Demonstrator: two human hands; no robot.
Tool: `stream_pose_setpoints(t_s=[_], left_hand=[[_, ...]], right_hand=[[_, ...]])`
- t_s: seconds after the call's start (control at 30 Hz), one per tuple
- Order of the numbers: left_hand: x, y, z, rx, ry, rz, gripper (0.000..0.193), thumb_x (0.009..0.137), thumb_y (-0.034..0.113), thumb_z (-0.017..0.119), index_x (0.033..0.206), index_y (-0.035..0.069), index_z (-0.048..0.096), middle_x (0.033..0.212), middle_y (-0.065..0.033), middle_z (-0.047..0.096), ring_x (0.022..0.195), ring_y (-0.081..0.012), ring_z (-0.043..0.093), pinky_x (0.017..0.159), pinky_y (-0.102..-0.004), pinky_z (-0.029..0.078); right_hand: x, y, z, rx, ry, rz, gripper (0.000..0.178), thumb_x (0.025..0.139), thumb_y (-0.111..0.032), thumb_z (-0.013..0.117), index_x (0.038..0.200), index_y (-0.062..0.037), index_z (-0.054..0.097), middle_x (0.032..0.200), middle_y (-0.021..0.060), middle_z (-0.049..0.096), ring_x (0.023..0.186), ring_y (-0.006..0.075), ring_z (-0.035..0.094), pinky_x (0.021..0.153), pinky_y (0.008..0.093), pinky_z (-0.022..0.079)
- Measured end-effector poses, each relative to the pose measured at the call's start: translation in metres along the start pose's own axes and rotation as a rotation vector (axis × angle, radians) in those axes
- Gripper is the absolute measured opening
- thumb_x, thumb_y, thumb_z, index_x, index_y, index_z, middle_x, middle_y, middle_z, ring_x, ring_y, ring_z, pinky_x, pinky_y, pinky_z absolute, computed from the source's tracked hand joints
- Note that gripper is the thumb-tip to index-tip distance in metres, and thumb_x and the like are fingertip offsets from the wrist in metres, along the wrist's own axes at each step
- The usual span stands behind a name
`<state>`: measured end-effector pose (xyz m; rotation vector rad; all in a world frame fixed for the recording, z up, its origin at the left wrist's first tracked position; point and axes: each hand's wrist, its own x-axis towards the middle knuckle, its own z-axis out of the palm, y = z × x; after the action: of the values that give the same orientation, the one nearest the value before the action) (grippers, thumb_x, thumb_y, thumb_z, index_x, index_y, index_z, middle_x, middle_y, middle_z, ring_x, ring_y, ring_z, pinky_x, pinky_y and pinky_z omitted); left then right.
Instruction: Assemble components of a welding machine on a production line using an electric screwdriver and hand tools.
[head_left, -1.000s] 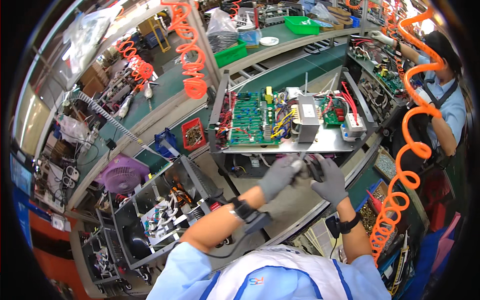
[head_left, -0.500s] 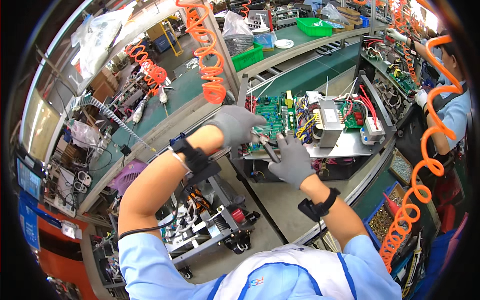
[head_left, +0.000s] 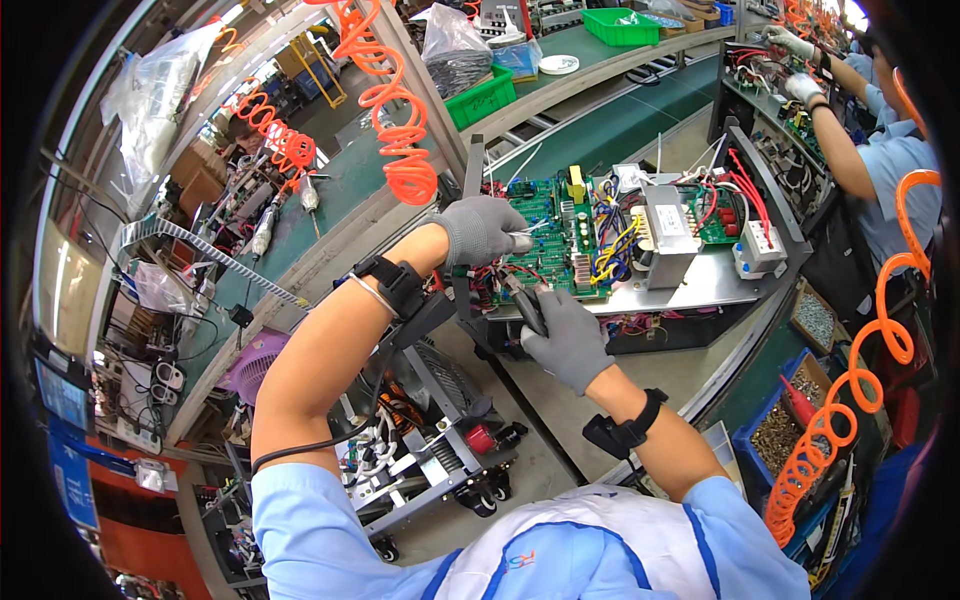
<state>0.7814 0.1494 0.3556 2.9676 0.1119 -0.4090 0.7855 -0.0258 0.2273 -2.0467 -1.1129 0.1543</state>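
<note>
My right hand (head_left: 570,345), in a grey glove, is wrapped round dark-handled cutting pliers (head_left: 528,308). The pliers' jaws point up and left, among thin wires at the left end of a green circuit board (head_left: 545,215). Over that same end, my left hand (head_left: 485,232), also gloved, has its fingers pinched together. A thin pale strand shows by its fingertips, but what they grip is too small to make out. The board lies in an open metal chassis (head_left: 635,300) with a large transformer (head_left: 672,232), yellow and blue wires and a white terminal block (head_left: 760,250).
Another wheeled unit (head_left: 430,450) stands below my left arm. Orange coiled hoses (head_left: 405,165) hang at left and right (head_left: 850,390). At the right is a blue bin of screws (head_left: 780,430). Green bins (head_left: 485,97) stand at the back. A co-worker (head_left: 880,160) handles another chassis.
The view has shifted slightly. My left fingers have come away from the pliers' tip to over the board. The pliers sit slightly lower and left. The co-worker's nearer hand has moved up to their chassis.
</note>
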Motion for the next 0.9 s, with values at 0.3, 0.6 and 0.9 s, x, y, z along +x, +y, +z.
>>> stream_pose_setpoints(t_s=[0.3,0.6,0.9], left_hand=[[0.004,-0.035,-0.036,-0.389,0.487,0.068,0.017,0.086,0.019,0.05,0.088,0.005,0.059,0.077,-0.0063,0.056,0.07,-0.0174,0.054,0.068,-0.0299,0.043],[0.043,-0.028,-0.019,0.848,0.079,0.101,0.015,0.073,0.015,0.059,0.087,0.012,0.065,0.095,-0.0021,0.056,0.1,-0.0191,0.05,0.072,-0.0297,0.051],[0.048,-0.051,-0.006,0.738,0.075,0.11,0.022,0.068,0.014,0.063,0.089,0.008,0.062,0.098,-0.0054,0.057,0.105,-0.0229,0.047,0.075,-0.0338,0.05]], right_hand=[[0.037,0.002,-0.072,-0.322,0.106,-0.16,0.049,0.065,-0.024,0.063,0.106,-0.0009,0.053,0.092,0.0152,0.055,0.085,0.0297,0.057,0.071,0.0392,0.046],[0.11,-0.008,-0.073,-0.652,-0.139,-0.21,0.058,0.062,-0.031,0.062,0.11,-0.0001,0.053,0.096,0.0134,0.056,0.096,0.028,0.054,0.087,0.039,0.037],[0.116,-0.004,-0.065,-0.478,-0.252,-0.198,0.032,0.068,-0.023,0.059,0.092,-0.0024,0.061,0.096,0.0155,0.058,0.091,0.028,0.058,0.079,0.0389,0.045]])
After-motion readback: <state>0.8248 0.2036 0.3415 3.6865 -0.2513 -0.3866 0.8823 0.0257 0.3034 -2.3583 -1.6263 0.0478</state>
